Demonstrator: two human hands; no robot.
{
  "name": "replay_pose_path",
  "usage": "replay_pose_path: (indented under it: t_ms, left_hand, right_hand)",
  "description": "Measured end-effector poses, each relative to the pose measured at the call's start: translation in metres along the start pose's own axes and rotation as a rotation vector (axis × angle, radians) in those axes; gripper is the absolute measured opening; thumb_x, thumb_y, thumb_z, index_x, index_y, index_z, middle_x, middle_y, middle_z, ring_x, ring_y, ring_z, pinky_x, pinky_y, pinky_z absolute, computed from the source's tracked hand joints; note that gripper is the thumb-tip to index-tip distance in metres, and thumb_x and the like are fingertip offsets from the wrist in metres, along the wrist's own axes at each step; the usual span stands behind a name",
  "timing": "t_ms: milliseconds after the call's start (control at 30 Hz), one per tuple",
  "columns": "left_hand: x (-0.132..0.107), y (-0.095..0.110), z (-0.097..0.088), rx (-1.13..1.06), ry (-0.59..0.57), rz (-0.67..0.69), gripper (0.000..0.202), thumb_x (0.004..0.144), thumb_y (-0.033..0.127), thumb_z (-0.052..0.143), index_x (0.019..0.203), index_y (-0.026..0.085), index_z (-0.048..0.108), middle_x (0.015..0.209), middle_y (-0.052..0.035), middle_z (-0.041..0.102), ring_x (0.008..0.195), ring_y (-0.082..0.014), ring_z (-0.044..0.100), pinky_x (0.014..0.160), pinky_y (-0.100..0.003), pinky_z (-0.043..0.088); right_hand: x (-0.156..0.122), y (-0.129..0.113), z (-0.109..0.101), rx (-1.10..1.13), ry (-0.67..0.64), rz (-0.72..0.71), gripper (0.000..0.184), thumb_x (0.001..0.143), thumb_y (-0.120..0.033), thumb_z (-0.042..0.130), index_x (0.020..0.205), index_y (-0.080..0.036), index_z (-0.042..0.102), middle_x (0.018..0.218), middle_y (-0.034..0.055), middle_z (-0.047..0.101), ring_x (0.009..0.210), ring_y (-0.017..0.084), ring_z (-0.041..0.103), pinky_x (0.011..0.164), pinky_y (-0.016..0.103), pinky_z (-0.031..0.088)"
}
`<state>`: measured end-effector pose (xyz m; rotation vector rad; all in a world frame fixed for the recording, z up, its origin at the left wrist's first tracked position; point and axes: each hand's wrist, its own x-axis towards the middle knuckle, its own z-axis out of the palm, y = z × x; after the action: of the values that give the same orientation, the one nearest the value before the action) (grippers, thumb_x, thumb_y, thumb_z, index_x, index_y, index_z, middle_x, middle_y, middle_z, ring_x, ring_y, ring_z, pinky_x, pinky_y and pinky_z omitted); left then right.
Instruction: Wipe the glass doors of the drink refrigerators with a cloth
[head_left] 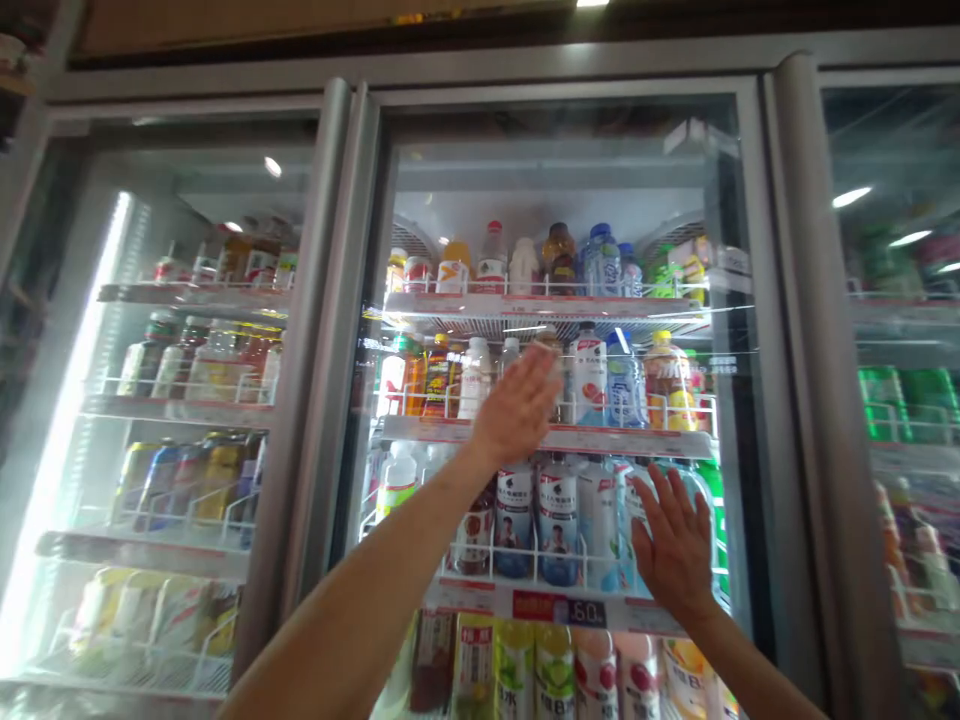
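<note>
My left hand (517, 405) is raised, empty and slightly blurred, with its fingers stretched out in front of the second visible shelf. My right hand (675, 545) is lower and to the right, palm forward, fingers apart, holding nothing. Both are in front of the middle glass door (555, 135) of a drinks fridge; whether they touch the glass, I cannot tell. Behind the left hand stands a row of bottles, among them a white-labelled bottle (590, 375) and a blue bottle (624, 390). Bottles with blue bases (559, 530) stand left of my right hand, which partly hides others.
A metal post (307, 380) separates the middle door from the left fridge section, where bottles and cans (217, 480) fill lit shelves. At right, another post (832, 400) borders a section with green packs (904, 400). An electronic price tag (585, 612) hangs on a shelf edge.
</note>
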<state>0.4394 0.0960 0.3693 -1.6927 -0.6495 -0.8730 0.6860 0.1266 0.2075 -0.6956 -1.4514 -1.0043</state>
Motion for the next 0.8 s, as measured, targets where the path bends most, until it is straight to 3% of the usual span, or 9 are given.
replay_pose_path:
  t_ms: [67, 100, 267, 333, 500, 567, 700, 733, 800]
  left_hand:
    - [-0.009, 0.014, 0.001, -0.030, -0.129, 0.177, 0.050, 0.080, 0.022, 0.046, 0.130, 0.024, 0.043, 0.150, -0.0004, 0.026, 0.141, -0.0179, 0.004, 0.115, -0.042, 0.022]
    - [-0.018, 0.010, -0.002, -0.021, -0.137, 0.169, 0.050, 0.080, 0.022, 0.046, 0.130, 0.024, 0.043, 0.150, -0.0004, 0.026, 0.141, -0.0173, 0.005, 0.115, -0.041, 0.022]
    - [-0.083, -0.037, -0.030, 0.149, 0.265, -0.429, 0.052, 0.084, 0.017, 0.038, 0.136, 0.021, 0.035, 0.152, -0.0054, 0.018, 0.141, -0.0213, 0.009, 0.114, -0.047, 0.021]
    - [-0.105, -0.021, -0.028, 0.152, 0.294, -0.430, 0.056, 0.083, 0.015, 0.038, 0.138, 0.019, 0.032, 0.153, -0.0075, 0.016, 0.141, -0.0237, 0.008, 0.113, -0.049, 0.021]
    - [-0.148, 0.051, -0.013, 0.018, -0.047, 0.043, 0.052, 0.081, 0.020, 0.044, 0.133, 0.021, 0.042, 0.149, -0.0063, 0.027, 0.139, -0.0247, 0.016, 0.111, -0.043, 0.027]
    - [-0.168, 0.047, -0.019, 0.070, -0.031, -0.065, 0.054, 0.082, 0.019, 0.044, 0.136, 0.022, 0.037, 0.150, -0.0062, 0.025, 0.139, -0.0235, 0.017, 0.111, -0.042, 0.027]
    - [-0.201, 0.025, -0.033, 0.243, 0.200, -0.561, 0.067, 0.084, 0.015, 0.044, 0.144, 0.022, 0.016, 0.154, -0.0100, 0.005, 0.141, -0.0268, 0.008, 0.110, -0.051, 0.026]
    - [-0.206, 0.031, -0.032, 0.243, 0.211, -0.584, 0.068, 0.084, 0.015, 0.043, 0.145, 0.022, 0.014, 0.154, -0.0104, 0.004, 0.140, -0.0277, 0.007, 0.109, -0.052, 0.027]
    - [-0.211, 0.056, -0.025, 0.175, 0.128, -0.451, 0.066, 0.083, 0.016, 0.043, 0.144, 0.022, 0.018, 0.153, -0.0103, 0.009, 0.140, -0.0281, 0.011, 0.108, -0.052, 0.030]
  right_hand:
    - [0.001, -0.001, -0.002, 0.029, -0.003, 0.021, 0.057, 0.088, -0.025, 0.040, 0.143, -0.032, 0.024, 0.148, 0.0019, 0.031, 0.137, 0.025, 0.027, 0.111, 0.051, 0.018]
    - [0.001, -0.002, -0.002, 0.037, -0.002, 0.028, 0.057, 0.089, -0.025, 0.040, 0.143, -0.032, 0.024, 0.148, 0.0019, 0.031, 0.137, 0.025, 0.027, 0.111, 0.051, 0.018]
    - [0.000, -0.002, 0.000, 0.038, 0.007, 0.021, 0.057, 0.088, -0.025, 0.041, 0.143, -0.032, 0.025, 0.148, 0.0015, 0.032, 0.137, 0.024, 0.027, 0.111, 0.051, 0.018]
    - [0.000, -0.002, 0.000, 0.060, 0.008, 0.040, 0.056, 0.089, -0.026, 0.041, 0.142, -0.033, 0.026, 0.148, 0.0010, 0.032, 0.137, 0.024, 0.027, 0.111, 0.051, 0.017]
    - [-0.001, -0.001, -0.002, 0.100, -0.009, 0.064, 0.053, 0.089, -0.027, 0.040, 0.141, -0.034, 0.029, 0.147, 0.0005, 0.033, 0.137, 0.024, 0.028, 0.112, 0.051, 0.015]
    - [-0.001, -0.001, -0.003, 0.106, -0.012, 0.062, 0.053, 0.089, -0.026, 0.040, 0.141, -0.034, 0.029, 0.147, 0.0004, 0.033, 0.136, 0.024, 0.028, 0.111, 0.050, 0.015]
    - [-0.001, -0.001, -0.003, 0.105, -0.006, 0.054, 0.054, 0.089, -0.026, 0.040, 0.141, -0.033, 0.028, 0.147, 0.0004, 0.033, 0.136, 0.024, 0.028, 0.111, 0.051, 0.016]
    - [-0.001, -0.001, -0.003, 0.104, -0.006, 0.057, 0.053, 0.089, -0.026, 0.040, 0.141, -0.033, 0.029, 0.147, 0.0005, 0.033, 0.136, 0.024, 0.028, 0.111, 0.051, 0.016]
    - [-0.001, -0.001, -0.003, 0.105, -0.007, 0.060, 0.053, 0.089, -0.026, 0.040, 0.141, -0.033, 0.029, 0.147, 0.0008, 0.033, 0.136, 0.024, 0.028, 0.111, 0.051, 0.015]
